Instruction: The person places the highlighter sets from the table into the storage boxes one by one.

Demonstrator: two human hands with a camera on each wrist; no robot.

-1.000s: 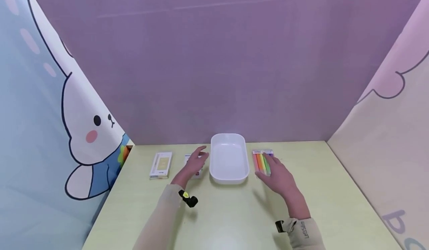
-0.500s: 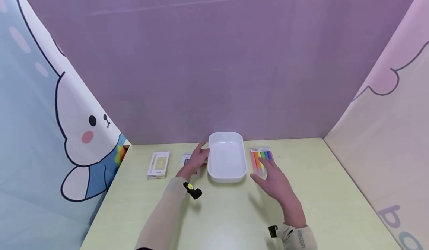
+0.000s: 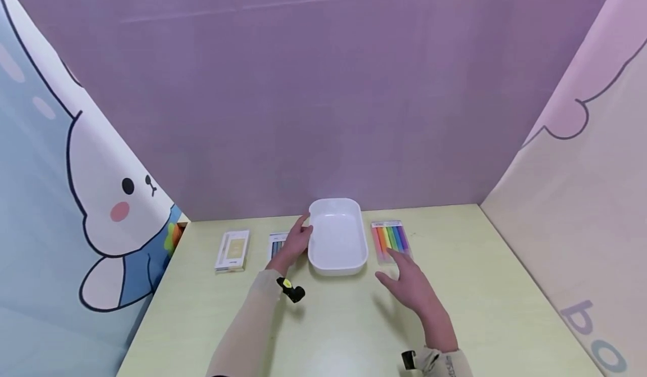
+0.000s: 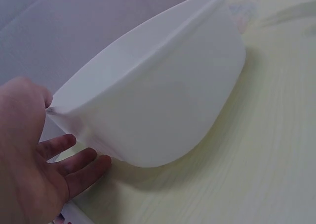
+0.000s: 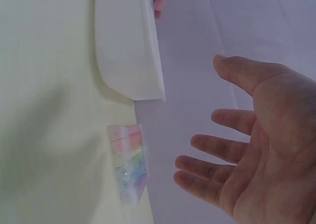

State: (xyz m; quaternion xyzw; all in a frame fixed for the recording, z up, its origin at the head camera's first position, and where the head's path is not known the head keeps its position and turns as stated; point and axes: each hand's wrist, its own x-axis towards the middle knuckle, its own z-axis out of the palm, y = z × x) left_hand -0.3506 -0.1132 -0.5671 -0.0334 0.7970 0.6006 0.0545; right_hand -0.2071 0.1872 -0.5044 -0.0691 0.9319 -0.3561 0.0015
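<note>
A white plastic tub (image 3: pixel 337 269) with rounded corners stands on the table. At its left rim is my left hand (image 3: pixel 297 243); in the left wrist view the hand (image 4: pixel 34 159) pinches the rim's corner, its lower fingers spread beside the wall. My right hand (image 3: pixel 411 287) is held apart from the tub, fingers spread, holding nothing. Just beyond it lies a clear pack of rainbow-coloured pens (image 3: pixel 391 239), also blurred in the right wrist view. Left of the tub, a flat pack (image 3: pixel 276 244) with dark stripes is partly hidden by my left hand.
A white box (image 3: pixel 232 250) with a yellowish panel lies farther left on the pale table (image 3: pixel 333 326). Behind the table rises a purple cloth wall (image 3: pixel 323 96). Printed cloth panels (image 3: pixel 116 197) close off both sides.
My left hand has moved right, from above the striped pack to the tub's rim. The right hand has drawn back from the coloured pens, uncovering more of them. The head view has shifted slightly.
</note>
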